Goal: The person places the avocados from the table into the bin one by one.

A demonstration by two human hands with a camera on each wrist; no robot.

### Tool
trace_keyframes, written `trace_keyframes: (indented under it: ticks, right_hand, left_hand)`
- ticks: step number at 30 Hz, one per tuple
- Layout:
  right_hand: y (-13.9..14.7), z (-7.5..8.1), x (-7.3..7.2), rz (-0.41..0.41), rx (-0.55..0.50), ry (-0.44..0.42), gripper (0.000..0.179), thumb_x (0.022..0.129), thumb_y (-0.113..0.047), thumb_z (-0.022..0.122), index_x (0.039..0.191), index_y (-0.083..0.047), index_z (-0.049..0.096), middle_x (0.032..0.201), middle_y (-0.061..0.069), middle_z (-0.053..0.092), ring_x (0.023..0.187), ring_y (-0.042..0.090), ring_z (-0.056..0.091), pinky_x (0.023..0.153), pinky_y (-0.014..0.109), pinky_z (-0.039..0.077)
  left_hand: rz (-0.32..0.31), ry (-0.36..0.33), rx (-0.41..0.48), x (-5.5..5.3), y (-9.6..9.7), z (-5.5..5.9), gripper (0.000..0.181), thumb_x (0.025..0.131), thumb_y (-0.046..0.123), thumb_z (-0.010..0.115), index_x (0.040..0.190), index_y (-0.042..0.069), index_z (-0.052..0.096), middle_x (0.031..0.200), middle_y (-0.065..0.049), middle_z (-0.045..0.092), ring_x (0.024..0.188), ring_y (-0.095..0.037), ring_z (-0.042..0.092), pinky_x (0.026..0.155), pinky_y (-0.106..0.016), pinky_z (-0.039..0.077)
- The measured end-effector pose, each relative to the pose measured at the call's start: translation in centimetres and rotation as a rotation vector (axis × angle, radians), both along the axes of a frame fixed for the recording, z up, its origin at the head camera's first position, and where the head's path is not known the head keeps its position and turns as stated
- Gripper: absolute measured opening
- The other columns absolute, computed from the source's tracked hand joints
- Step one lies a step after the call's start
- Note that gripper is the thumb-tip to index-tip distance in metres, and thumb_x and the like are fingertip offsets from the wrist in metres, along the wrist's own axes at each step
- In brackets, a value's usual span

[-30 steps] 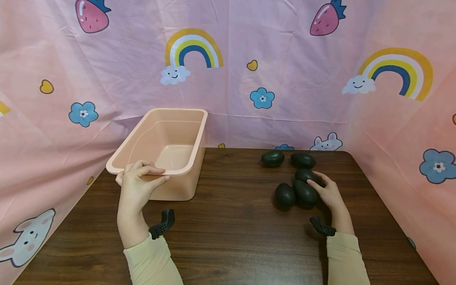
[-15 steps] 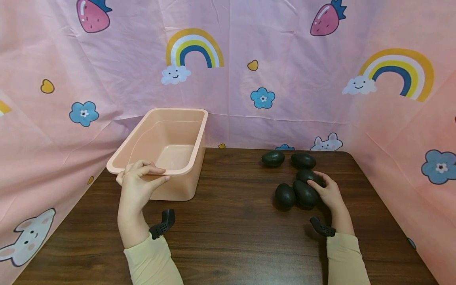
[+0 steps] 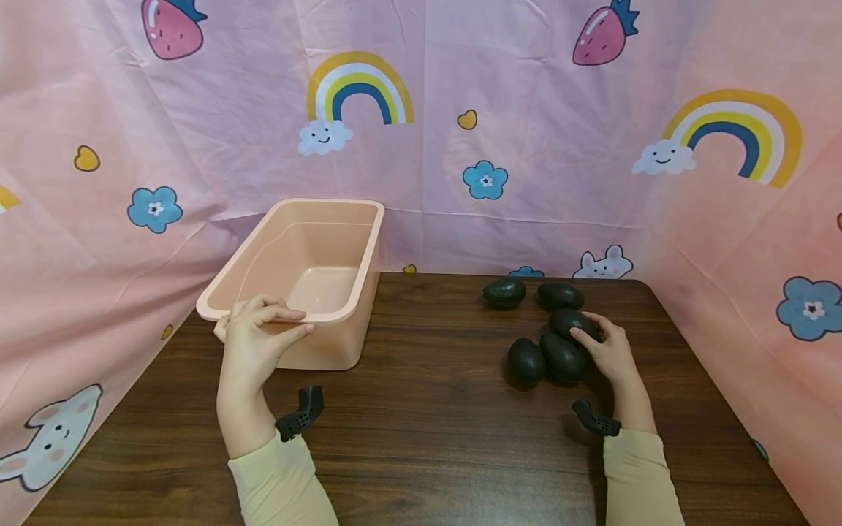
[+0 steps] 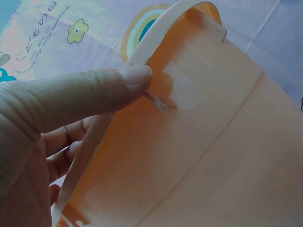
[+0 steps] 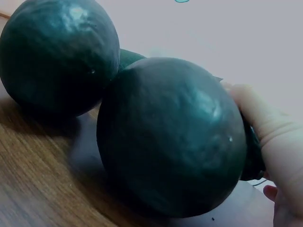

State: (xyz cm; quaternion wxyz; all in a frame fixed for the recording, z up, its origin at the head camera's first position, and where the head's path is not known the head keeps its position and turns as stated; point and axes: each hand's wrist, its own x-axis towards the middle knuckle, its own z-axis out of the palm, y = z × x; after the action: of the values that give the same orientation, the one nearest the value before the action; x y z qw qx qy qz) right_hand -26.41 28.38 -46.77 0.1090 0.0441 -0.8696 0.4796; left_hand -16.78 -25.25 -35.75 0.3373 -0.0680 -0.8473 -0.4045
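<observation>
A peach-coloured plastic tub point(image 3: 342, 340) stands at the left of the table. My left hand point(image 3: 253, 340) pinches its near rim, thumb below and outside, fingers over the edge; the left wrist view shows the thumb point(image 4: 111, 87) against the outer wall. On the right, my right hand point(image 3: 610, 351) grips a dark green avocado point(image 3: 571, 321), its thumb on the near side. Just in front lie two more avocados, one point(image 3: 562, 359) right at the held one and another point(image 3: 525, 361) to its left. In the right wrist view the nearer avocado point(image 5: 170, 137) hides most of the held one.
Two further avocados lie behind, one point(image 3: 503, 292) at the left and one point(image 3: 560, 296) at the right, near the far edge of the brown wooden table point(image 3: 434, 438). A patterned pink and lilac cloth point(image 3: 421, 146) hangs round the back and sides.
The avocado in my right hand has shifted slightly back and to the right, with the thumb moving along. My left hand and the tub look unchanged.
</observation>
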Motion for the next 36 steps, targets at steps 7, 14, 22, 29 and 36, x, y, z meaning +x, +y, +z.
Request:
trace_keyframes:
  ticks: [7, 14, 22, 29, 36]
  right_hand:
    - [0.0, 0.8, 0.3, -0.031, 0.021, -0.029, 0.061, 0.093, -0.040, 0.062, 0.136, 0.000, 0.047, 0.128, 0.027, 0.048, 0.114, 0.042, 0.044, 0.093, 0.060, 0.033]
    - [0.0, 1.6, 0.4, -0.041, 0.021, -0.007, 0.059, 0.093, -0.038, 0.062, 0.135, 0.001, 0.048, 0.126, 0.028, 0.050, 0.112, 0.042, 0.044, 0.092, 0.060, 0.031]
    - [-0.2, 2.5, 0.9, -0.071, 0.018, -0.022, 0.061, 0.092, -0.040, 0.062, 0.135, 0.001, 0.048, 0.132, 0.029, 0.037, 0.123, 0.045, 0.025, 0.094, 0.066, 0.019]
    - [-0.3, 3.0, 1.2, -0.072, 0.013, -0.018, 0.061, 0.093, -0.039, 0.062, 0.135, 0.001, 0.047, 0.131, 0.028, 0.036, 0.122, 0.044, 0.024, 0.092, 0.066, 0.020]
    - [-0.2, 3.2, 1.0, -0.065, 0.035, 0.037, 0.056, 0.093, -0.035, 0.063, 0.133, 0.002, 0.050, 0.123, 0.027, 0.047, 0.116, 0.044, 0.032, 0.091, 0.062, 0.024]
  left_hand:
    - [0.002, 0.000, -0.001, 0.0, 0.0, 0.0, 0.019, 0.063, 0.002, 0.088, 0.078, 0.006, 0.076, 0.087, -0.005, 0.059, 0.099, -0.021, 0.040, 0.090, -0.048, 0.005]
    - [0.000, 0.004, 0.000, -0.1, 0.0, 0.1, 0.019, 0.064, 0.002, 0.088, 0.078, 0.006, 0.076, 0.087, -0.005, 0.059, 0.098, -0.020, 0.040, 0.090, -0.047, 0.005]
    - [-0.002, 0.002, 0.002, 0.0, 0.0, 0.2, 0.019, 0.063, 0.002, 0.088, 0.078, 0.005, 0.076, 0.086, -0.005, 0.059, 0.098, -0.020, 0.040, 0.090, -0.047, 0.005]
    - [-0.003, 0.005, 0.001, 0.0, 0.0, 0.1, 0.019, 0.064, 0.002, 0.087, 0.078, 0.005, 0.076, 0.086, -0.005, 0.059, 0.098, -0.020, 0.040, 0.089, -0.047, 0.005]
    - [-0.006, 0.004, 0.002, 0.0, 0.0, 0.0, 0.019, 0.064, 0.002, 0.087, 0.079, 0.005, 0.076, 0.086, -0.006, 0.060, 0.098, -0.020, 0.041, 0.090, -0.047, 0.005]
